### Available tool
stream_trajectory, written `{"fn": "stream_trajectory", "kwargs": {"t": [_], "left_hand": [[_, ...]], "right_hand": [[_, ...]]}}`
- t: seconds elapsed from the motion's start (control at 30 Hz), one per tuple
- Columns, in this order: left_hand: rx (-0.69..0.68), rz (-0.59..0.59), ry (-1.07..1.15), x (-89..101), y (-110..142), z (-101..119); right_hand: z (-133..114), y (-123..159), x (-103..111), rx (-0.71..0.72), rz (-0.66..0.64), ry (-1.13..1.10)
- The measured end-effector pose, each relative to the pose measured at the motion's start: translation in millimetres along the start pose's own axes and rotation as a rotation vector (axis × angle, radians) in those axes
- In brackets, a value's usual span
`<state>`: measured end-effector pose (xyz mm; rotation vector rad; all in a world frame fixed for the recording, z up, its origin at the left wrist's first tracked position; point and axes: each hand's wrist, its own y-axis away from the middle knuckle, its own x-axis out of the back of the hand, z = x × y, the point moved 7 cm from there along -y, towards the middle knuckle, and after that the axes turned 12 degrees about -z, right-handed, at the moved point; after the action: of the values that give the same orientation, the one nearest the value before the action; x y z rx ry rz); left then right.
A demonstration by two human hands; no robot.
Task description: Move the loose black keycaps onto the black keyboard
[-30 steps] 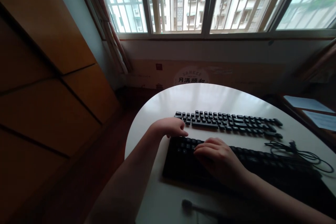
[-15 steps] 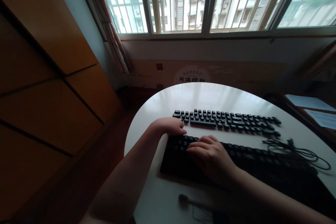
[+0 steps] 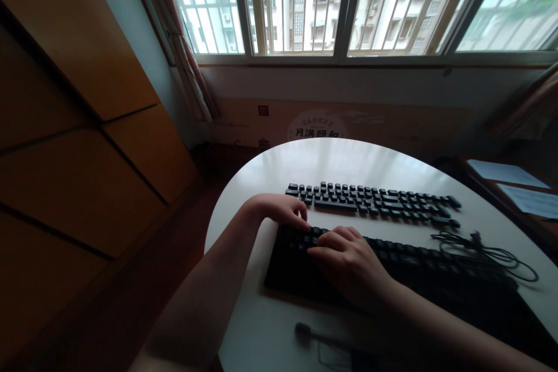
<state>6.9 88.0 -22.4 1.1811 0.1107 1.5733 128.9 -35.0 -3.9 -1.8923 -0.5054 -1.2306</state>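
Heads down by the window, we bring both hands to one end of the black keyboard (image 3: 283, 270), which lies on the white table (image 3: 244, 302) beneath our fingers. Our left hand (image 3: 285, 209) bends sharply at the wrist, a small gap showing among its fingers, one tip at the board's far edge. Our right hand (image 3: 351, 258) arches over the keys (image 3: 383, 246), fingers curled close together; whether either grips a cap, we cannot tell. Just beyond our fingertips, loose keycaps (image 3: 379, 200) stand in rows. A coiled cable (image 3: 497, 256) lies off to the right of both hands. Good work here, we judge, calls for one hand steadying the board, fingertips centred on a single key, force straight up or down, and the right palm lifted so the neighbouring keys stay visible.
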Motion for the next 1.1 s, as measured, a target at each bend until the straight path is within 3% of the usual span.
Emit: {"fn": "stream_trajectory", "kwargs": {"t": [0.23,0.73,0.93,1.1], "left_hand": [[-0.122,-0.100,0.042,-4.3,5.3,19.5],[-0.062,-0.090,-0.040,-7.9,-0.2,28.4],[-0.073,-0.091,-0.044,-8.9,0.8,31.7],[-0.074,-0.087,-0.059,-9.0,1.1,32.6]], "right_hand": [[0.6,1.1,-0.4,-0.007,-0.014,0.018],[1.0,7.8,-3.1,0.006,-0.057,-0.001],[16.6,8.4,6.2,-0.121,0.051,-0.120],[18.8,3.6,-1.4,-0.146,-0.015,-0.089]]}}
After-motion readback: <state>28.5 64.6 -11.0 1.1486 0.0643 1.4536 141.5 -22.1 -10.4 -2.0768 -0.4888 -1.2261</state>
